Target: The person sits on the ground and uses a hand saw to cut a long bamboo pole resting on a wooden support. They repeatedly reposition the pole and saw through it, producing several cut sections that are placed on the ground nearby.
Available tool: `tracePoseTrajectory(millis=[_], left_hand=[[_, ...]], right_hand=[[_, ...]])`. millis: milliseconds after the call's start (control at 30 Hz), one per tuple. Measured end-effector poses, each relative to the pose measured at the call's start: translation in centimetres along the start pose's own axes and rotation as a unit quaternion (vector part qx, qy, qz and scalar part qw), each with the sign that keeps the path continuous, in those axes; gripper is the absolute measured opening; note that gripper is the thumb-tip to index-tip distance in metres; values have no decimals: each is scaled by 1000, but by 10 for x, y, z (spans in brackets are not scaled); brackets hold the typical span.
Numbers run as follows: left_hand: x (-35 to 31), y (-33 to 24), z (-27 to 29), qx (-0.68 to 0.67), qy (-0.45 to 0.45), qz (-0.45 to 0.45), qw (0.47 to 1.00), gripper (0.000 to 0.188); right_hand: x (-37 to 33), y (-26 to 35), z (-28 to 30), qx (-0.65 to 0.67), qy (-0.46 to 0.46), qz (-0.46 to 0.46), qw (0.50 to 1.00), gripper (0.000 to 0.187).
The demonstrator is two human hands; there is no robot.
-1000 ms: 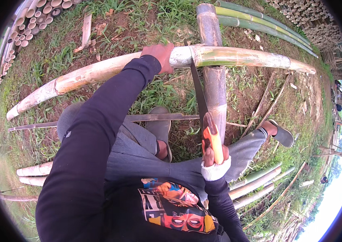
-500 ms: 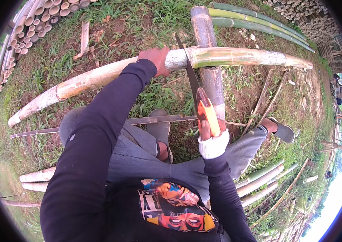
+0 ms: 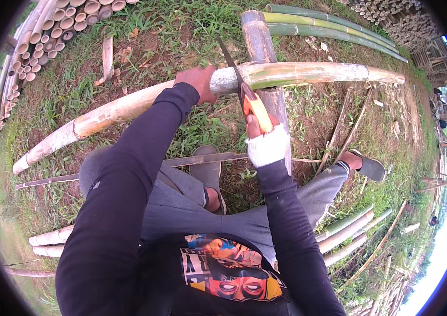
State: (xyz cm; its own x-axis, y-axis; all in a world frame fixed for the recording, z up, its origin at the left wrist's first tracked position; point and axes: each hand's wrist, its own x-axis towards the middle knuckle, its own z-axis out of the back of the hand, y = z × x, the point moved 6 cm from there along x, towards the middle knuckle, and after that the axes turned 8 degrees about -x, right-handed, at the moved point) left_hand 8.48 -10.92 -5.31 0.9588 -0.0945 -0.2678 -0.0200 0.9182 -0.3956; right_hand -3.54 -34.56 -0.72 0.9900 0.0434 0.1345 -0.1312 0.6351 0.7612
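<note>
A thick, pale bamboo pole lies across in front of me, resting on a darker bamboo crosspiece. My left hand is wrapped round the pole, left of the crosspiece. In my right hand, which has a white cuff at the wrist, is a hand saw with an orange handle. Its dark blade crosses the pole between my left hand and the crosspiece, and the tip points away from me. How deep the blade sits in the bamboo, I cannot tell.
Green bamboo poles lie beyond the crosspiece. Stacked cut bamboo stands at the far left, with another stack at the far right. A split bamboo strip runs over the grass by my feet. More pole pieces lie near right.
My right hand has pushed the saw forward and slightly left, so its handle is now close to the pole. The left hand keeps its hold on the bamboo.
</note>
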Motion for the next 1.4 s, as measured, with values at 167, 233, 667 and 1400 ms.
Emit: tracePoseTrajectory(millis=[167, 233, 667, 1400], left_hand=[[9, 6, -13, -11, 9, -11, 1000, 89], [13, 9, -16, -4, 3, -15, 1000, 87], [6, 3, -8, -3, 11, -6, 1000, 87], [12, 8, -16, -1, 1, -4, 1000, 88]], right_hand=[[-162, -15, 76, 16, -12, -49, 999, 27], [-154, -19, 63, 86, -1, -66, 994, 27], [-116, -16, 56, 80, -17, -65, 994, 25], [-121, 1, 55, 53, -18, -12, 998, 25]])
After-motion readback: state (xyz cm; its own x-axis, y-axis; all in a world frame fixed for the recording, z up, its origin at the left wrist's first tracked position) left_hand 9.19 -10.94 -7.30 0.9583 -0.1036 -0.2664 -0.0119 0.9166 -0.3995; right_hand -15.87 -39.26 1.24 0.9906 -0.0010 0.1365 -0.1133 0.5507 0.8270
